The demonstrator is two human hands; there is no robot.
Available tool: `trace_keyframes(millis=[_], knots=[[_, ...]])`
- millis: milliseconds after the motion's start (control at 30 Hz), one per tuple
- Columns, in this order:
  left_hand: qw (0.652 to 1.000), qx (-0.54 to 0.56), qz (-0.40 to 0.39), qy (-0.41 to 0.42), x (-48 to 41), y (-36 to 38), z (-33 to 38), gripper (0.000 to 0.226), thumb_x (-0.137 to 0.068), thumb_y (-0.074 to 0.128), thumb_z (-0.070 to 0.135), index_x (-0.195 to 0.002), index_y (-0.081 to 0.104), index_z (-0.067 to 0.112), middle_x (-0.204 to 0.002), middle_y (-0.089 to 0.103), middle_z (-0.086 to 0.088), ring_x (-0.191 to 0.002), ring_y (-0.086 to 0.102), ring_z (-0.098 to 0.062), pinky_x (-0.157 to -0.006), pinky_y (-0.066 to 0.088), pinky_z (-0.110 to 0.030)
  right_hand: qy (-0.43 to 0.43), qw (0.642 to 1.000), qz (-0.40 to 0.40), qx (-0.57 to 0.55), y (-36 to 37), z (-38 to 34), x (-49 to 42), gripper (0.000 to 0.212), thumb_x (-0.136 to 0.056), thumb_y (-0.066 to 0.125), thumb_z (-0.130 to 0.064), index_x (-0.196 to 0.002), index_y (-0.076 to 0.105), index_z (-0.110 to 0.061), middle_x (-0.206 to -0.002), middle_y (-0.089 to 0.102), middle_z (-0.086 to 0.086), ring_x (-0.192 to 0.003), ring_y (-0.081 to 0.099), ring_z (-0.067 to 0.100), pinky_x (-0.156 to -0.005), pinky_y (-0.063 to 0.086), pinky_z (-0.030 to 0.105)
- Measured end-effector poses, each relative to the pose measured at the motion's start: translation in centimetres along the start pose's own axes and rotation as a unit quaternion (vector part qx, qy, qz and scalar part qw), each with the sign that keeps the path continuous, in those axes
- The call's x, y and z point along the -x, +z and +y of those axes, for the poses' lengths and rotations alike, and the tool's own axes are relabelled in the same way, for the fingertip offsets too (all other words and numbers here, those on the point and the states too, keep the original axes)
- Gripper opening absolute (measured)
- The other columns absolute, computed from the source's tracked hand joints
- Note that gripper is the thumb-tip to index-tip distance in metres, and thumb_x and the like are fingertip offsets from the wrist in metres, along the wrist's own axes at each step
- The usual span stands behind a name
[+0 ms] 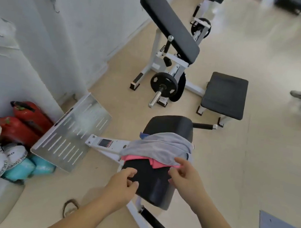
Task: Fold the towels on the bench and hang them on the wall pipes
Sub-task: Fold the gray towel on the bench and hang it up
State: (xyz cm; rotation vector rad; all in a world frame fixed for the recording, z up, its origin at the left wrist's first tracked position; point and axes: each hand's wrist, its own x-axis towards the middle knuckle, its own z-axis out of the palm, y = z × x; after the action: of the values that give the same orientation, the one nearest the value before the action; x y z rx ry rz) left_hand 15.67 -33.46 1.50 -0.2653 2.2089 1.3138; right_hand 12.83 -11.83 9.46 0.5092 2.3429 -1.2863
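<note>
A grey towel [161, 146] lies crumpled across the black padded bench [155, 188]. Under it a pink towel [151, 162] shows, and a blue edge [143, 136] peeks out at the far side. My right hand [185, 177] hovers at the near edge of the grey towel with loosely bent fingers and holds nothing. My left hand [122, 183] hangs over the bench's near left part with its fingers loosely curled and nothing in it. No wall pipes are in view.
A slotted metal footplate [71, 132] sits left of the bench. Red bags [25, 123], teal bags [31, 169] and white sacks pile by the wall. A preacher-curl machine [169, 46] and a black stool [225, 95] stand ahead. A person's foot [300, 94] is at right.
</note>
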Motion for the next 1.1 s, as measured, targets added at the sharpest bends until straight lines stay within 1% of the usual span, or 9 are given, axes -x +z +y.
trace_keyframes(millis=[167,300,367,567,700,800,867,1000,1100], knots=[[0.999,-0.024,-0.012,0.038,-1.3,7.3,3.4,0.043,-0.096,0.063,0.033,-0.137,0.053,0.026,-0.13,0.052,0.015,-0.118,0.055,-0.004,-0.101,0.048,-0.025,0.025,0.999,0.039,0.021,-5.2,4.8,-1.6,0.017,-0.099,0.055,-0.025,-0.115,0.062,-0.026,-0.094,0.071,-0.002,-0.076,0.064,0.011,-0.067,0.048,0.025],[0.99,-0.096,0.025,0.1,-5.0,8.9,7.0,0.027,-0.096,0.059,0.038,-0.121,0.056,0.031,-0.117,0.056,0.017,-0.105,0.056,-0.004,-0.093,0.05,-0.024,0.025,0.995,0.046,0.08,-7.2,6.3,-5.6,0.04,-0.097,0.058,-0.028,-0.136,0.056,-0.021,-0.128,0.064,-0.006,-0.111,0.063,0.015,-0.093,0.051,0.031],[0.985,-0.117,0.029,0.12,-7.6,9.2,8.4,0.02,-0.098,0.057,0.036,-0.117,0.057,0.029,-0.114,0.059,0.014,-0.102,0.057,-0.007,-0.091,0.05,-0.024,0.025,0.993,0.032,0.111,-7.6,6.4,-8.0,0.044,-0.097,0.059,-0.031,-0.14,0.054,-0.021,-0.133,0.062,-0.006,-0.118,0.06,0.016,-0.098,0.049,0.032],[0.965,-0.198,-0.009,0.173,-15.5,13.9,11.3,0.035,-0.101,0.059,0.023,-0.135,0.056,0.018,-0.133,0.061,-0.001,-0.121,0.058,-0.018,-0.109,0.046,-0.029,0.066,0.993,-0.021,0.093,-7.7,7.6,-12.7,0.037,-0.098,0.054,-0.021,-0.135,0.06,-0.021,-0.127,0.066,-0.003,-0.117,0.062,0.015,-0.101,0.048,0.03],[0.912,-0.365,-0.027,0.183,-19.0,17.0,11.2,0.061,-0.088,0.077,0.028,-0.14,0.046,0.023,-0.137,0.055,-0.004,-0.124,0.054,-0.024,-0.103,0.051,-0.037,0.057,0.993,-0.033,0.102,-9.4,8.9,-13.9,0.03,-0.1,0.054,-0.021,-0.129,0.064,-0.023,-0.12,0.069,-0.006,-0.111,0.063,0.013,-0.096,0.048,0.026],[0.882,-0.43,0.011,0.194,-19.7,17.8,11.5,0.035,-0.095,0.067,0.031,-0.128,0.06,0.021,-0.125,0.058,-0.006,-0.116,0.054,-0.024,-0.096,0.051,-0.035,0.041,0.993,-0.046,0.103,-11.2,10.2,-15.5,0.027,-0.099,0.058,-0.021,-0.123,0.068,-0.02,-0.114,0.071,-0.005,-0.105,0.066,0.011,-0.082,0.049,0.021],[0.897,-0.39,0.054,0.203,-19.2,18.3,12.3,0.025,-0.098,0.061,0.037,-0.116,0.069,0.022,-0.114,0.063,-0.003,-0.107,0.058,-0.02,-0.092,0.053,-0.032,0.026,0.992,-0.068,0.105,-12.6,10.8,-16.3,0.028,-0.097,0.061,-0.021,-0.124,0.067,-0.019,-0.114,0.07,-0.003,-0.1,0.066,0.01,-0.076,0.05,0.02],[0.977,-0.121,0.138,0.105,-14.3,18.5,16.1,0.019,-0.102,0.053,0.035,-0.091,0.065,0.027,-0.085,0.067,0.008,-0.075,0.06,-0.008,-0.073,0.055,-0.025,-0.082,0.98,-0.143,0.113,-15.3,10.5,-16.3,0.052,-0.085,0.078,-0.03,-0.133,0.057,-0.03,-0.124,0.064,-0.011,-0.111,0.06,0.01,-0.092,0.05,0.027],[0.975,0.015,0.22,0.029,-8.5,18.7,19.1,0.018,-0.102,0.052,0.031,-0.088,0.058,0.023,-0.077,0.065,0.007,-0.071,0.061,-0.013,-0.064,0.053,-0.028,-0.186,0.945,-0.197,0.185,-17.3,9.9,-15.5,0.058,-0.079,0.083,-0.042,-0.131,0.057,-0.04,-0.126,0.059,-0.019,-0.114,0.056,0.005,-0.101,0.049,0.029]])
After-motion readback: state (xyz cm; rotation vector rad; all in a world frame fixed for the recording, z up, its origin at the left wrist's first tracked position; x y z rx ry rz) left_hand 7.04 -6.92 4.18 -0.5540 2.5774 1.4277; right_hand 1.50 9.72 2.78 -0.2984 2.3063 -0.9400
